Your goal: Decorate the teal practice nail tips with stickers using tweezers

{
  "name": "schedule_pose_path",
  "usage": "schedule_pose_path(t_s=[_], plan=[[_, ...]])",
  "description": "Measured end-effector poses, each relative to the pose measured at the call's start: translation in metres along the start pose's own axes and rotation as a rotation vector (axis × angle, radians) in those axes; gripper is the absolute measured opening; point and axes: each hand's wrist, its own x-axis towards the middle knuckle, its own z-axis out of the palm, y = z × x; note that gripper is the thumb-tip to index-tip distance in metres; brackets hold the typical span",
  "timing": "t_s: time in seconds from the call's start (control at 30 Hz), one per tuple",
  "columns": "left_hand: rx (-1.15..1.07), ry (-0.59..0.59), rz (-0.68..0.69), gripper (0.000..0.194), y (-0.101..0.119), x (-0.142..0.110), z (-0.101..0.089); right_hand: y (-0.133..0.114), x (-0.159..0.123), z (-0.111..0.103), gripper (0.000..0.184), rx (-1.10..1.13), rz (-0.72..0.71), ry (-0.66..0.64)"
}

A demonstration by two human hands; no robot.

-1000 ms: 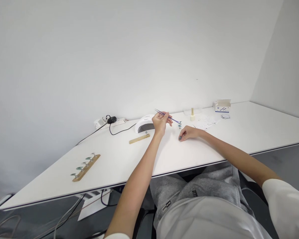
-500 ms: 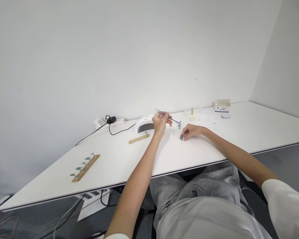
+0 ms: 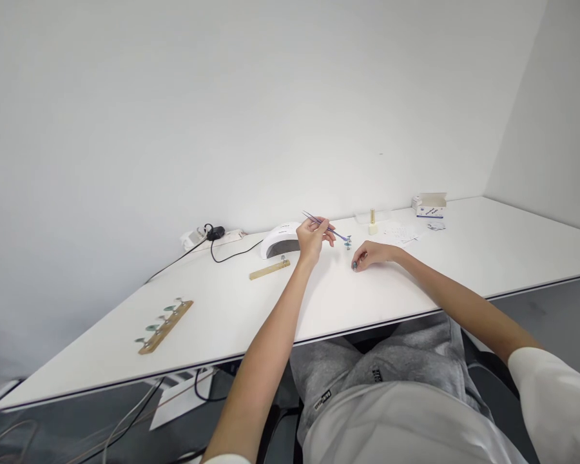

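My left hand is closed on slim purple tweezers, which slant across the fingers. Their lower end points right, beside a few small teal and silver nail stands on the table. Closer to me, my right hand pinches a small teal and dark piece, seemingly a false nail on a stand, just above or on the tabletop; the fingers hide part of it. Left of my left hand lies a wooden bar with one little stand at its right end.
A white nail lamp stands behind my left hand. Another wooden bar carries several mounted nails at the left. Toward the back right are a nail polish bottle, printed sheets and an open alcohol pad box. Black cable runs to the lamp.
My right hand has shifted slightly right and turned the small piece between its fingers. The left hand with the tweezers has stayed nearly still.
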Motion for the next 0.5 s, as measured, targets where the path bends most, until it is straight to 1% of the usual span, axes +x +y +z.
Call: schedule_pose_path(t_s=[0.33, 0.5], plan=[[-0.005, -0.002, -0.01, 0.034, 0.0006, -0.0004, 0.0004, 0.0049, 0.0033, -0.0011, 0.034, -0.02, -0.001, 0.024], [-0.013, -0.007, -0.001, 0.033, -0.0001, -0.0001, -0.0002, 0.0092, 0.0049, -0.0006, 0.036, -0.019, -0.021, 0.006]])
